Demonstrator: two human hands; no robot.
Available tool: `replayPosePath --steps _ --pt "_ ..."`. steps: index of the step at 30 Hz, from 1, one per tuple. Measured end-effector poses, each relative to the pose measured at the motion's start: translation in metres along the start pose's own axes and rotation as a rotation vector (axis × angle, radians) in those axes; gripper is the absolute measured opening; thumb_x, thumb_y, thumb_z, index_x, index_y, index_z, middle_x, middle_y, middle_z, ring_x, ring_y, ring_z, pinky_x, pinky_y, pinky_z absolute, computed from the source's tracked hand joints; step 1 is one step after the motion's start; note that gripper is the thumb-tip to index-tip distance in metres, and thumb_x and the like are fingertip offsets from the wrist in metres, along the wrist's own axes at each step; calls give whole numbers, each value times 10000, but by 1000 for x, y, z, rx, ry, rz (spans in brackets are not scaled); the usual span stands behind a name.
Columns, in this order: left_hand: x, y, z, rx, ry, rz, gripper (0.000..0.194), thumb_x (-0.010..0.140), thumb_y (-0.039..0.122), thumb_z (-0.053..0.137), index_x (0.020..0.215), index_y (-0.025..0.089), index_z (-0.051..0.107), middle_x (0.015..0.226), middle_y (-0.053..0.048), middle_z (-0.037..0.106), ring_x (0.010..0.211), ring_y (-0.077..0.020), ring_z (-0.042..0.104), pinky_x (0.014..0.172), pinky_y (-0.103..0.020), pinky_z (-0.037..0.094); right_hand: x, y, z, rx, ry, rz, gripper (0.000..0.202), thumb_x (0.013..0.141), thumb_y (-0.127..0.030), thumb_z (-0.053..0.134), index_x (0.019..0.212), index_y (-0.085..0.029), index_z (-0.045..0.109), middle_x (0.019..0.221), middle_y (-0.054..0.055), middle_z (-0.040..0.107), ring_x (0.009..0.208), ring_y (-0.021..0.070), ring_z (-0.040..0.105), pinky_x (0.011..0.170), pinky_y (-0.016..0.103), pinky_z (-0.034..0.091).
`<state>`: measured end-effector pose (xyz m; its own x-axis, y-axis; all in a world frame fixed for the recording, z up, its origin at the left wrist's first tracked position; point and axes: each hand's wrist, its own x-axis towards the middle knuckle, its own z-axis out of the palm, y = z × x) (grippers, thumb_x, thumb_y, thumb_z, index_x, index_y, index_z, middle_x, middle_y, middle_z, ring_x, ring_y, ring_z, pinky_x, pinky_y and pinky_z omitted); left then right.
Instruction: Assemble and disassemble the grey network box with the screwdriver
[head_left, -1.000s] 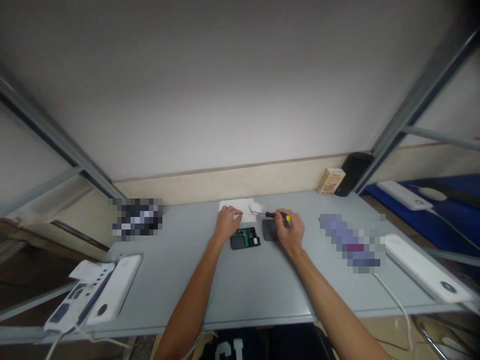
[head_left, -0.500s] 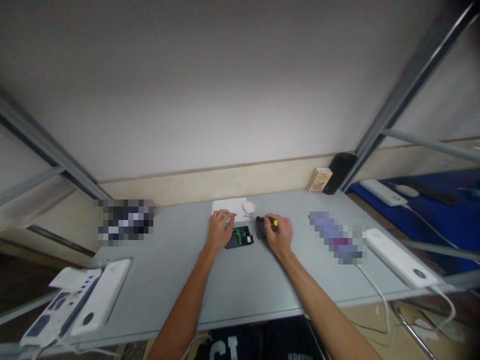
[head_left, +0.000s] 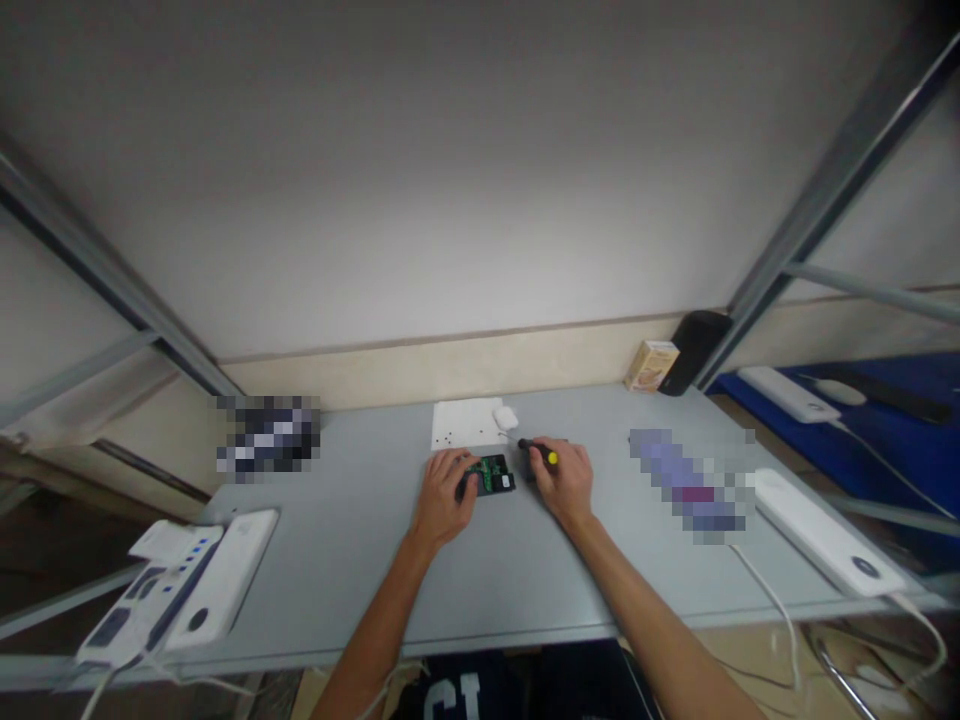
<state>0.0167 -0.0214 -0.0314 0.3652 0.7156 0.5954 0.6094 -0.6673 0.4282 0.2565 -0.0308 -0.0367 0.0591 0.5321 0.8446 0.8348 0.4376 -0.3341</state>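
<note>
My left hand [head_left: 448,492] grips the left end of a flat black device [head_left: 491,490], its thumb on the near side and its fingers over the far side. A green circuit board [head_left: 491,468] lies exposed in this device. My right hand [head_left: 564,480] is closed around a screwdriver [head_left: 538,449] with a black handle and a yellow end. The thin shaft points left, with its tip over the right edge of a white sheet [head_left: 469,415]. Several small dark specks, perhaps screws, lie on that sheet. A dark flat piece [head_left: 529,468] is partly hidden beneath my right hand.
A small white rounded case [head_left: 505,417] sits at the sheet's right edge. A yellowish box [head_left: 652,366] and a black speaker-like object [head_left: 696,350] stand at the back right. White lamp-like bars [head_left: 825,535] with cables flank the grey table [head_left: 337,560]. Blurred items lie on both sides.
My left hand has come down from over the white sheet onto the black device, uncovering the specks. My right hand still holds the screwdriver. The whole view has shifted slightly.
</note>
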Motion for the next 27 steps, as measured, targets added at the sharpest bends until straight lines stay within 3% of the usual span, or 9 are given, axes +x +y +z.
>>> replayPosePath --steps 7,11,19,27 --pt "-8 3 -2 32 12 -96 263 999 225 481 1226 226 614 1242 -95 660 1194 -249 578 1035 -468 457 -4 0 -1 11 -7 -6 112 953 -231 639 1054 -182 638 929 66 756 821 194 687 761 338 468" --pt "-10 3 -1 49 -7 -134 291 995 229 487 1268 226 587 1328 -98 635 1257 -256 554 1081 -480 438 -13 -2 -7 20 52 0 121 949 -219 629 1061 -177 634 928 76 748 821 201 686 753 333 501" --pt "-8 10 -1 107 -198 -64 455 952 284 584 1399 251 510 1492 -89 548 1384 -271 483 1165 -525 323 -36 -18 -28 105 119 170 115 971 -236 557 1032 -196 646 907 73 737 808 198 703 738 325 553" --pt "0 13 3 144 -280 -51 513 950 361 599 1434 233 488 1492 -115 553 1372 -284 507 1159 -548 281 -40 -20 -28 150 77 222 128 974 -260 542 1034 -200 639 934 81 749 857 210 722 782 351 571"
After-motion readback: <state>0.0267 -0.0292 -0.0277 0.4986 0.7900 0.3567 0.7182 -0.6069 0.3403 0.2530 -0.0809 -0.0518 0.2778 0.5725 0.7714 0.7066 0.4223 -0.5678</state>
